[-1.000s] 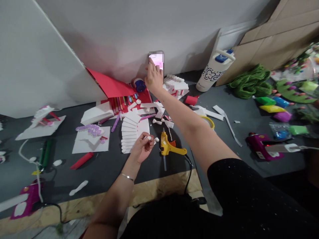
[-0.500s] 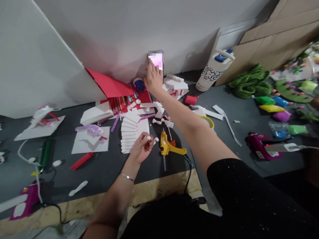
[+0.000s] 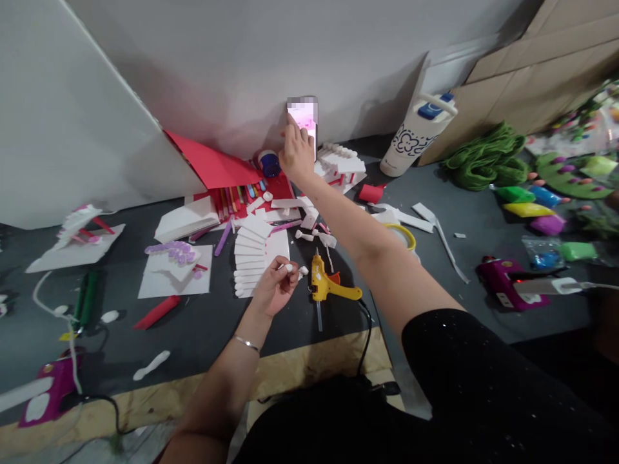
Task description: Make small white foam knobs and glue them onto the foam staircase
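My left hand (image 3: pixel 276 283) is closed, pinching a small white lump (image 3: pixel 289 267) that looks like soft clay. My right hand (image 3: pixel 297 151) reaches across to a phone (image 3: pixel 308 116) leaning against the wall. Its fingers are stretched out over the lit pink screen, the index fingertip at the screen's left edge, and it holds nothing. Beside my left hand lies a fan of white strips with rounded ends (image 3: pixel 250 254). A yellow glue gun (image 3: pixel 333 289) with a clear stick lies just right of that hand. Behind my right wrist stands a white stepped model on red posts (image 3: pixel 344 166).
A white bottle (image 3: pixel 405 145) stands at the back right, near green cord (image 3: pixel 483 158). A roll of yellow tape (image 3: pixel 405 236) lies under my right forearm. Purple power strips (image 3: pixel 512 283) sit at the right and lower left. A red sheet (image 3: pixel 210 161) leans by the wall.
Almost nothing differs. My right hand stays at the phone with only a slight shift, and my left hand keeps the white lump in the same place.
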Motion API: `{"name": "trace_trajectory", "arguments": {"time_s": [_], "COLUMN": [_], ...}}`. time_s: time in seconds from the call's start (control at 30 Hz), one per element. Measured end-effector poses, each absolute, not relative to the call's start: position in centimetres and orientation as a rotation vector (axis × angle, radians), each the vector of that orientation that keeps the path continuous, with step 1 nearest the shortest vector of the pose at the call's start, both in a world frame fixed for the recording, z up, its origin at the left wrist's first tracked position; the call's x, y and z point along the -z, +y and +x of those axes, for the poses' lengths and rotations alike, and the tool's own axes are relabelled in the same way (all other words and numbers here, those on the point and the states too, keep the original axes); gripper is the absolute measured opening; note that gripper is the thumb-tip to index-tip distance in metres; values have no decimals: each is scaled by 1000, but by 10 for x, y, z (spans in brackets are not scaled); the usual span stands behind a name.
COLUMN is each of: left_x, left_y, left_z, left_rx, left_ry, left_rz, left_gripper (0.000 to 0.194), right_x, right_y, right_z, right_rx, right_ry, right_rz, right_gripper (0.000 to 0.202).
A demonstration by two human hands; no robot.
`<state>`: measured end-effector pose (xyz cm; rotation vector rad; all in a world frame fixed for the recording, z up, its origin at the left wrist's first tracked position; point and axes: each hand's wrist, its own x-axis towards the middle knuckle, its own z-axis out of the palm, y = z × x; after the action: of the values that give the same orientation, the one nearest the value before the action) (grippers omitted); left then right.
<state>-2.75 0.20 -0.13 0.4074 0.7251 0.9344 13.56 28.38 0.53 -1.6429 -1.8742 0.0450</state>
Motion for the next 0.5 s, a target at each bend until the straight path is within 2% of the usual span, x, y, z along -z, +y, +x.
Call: {"name": "trace_trajectory", "arguments": {"time_s": [0.5], "left_x": [4], "left_y": [3], "left_z": [-28], "left_rx": [-938], "left_ry": [712], "left_rz": [432], "left_gripper": [50], "right_x": [4], "right_y": [241], "right_z": [135], "right_rx": [-89], "right_ry": [-1835], "right_rz": [-1777], "right_gripper": [49]}}
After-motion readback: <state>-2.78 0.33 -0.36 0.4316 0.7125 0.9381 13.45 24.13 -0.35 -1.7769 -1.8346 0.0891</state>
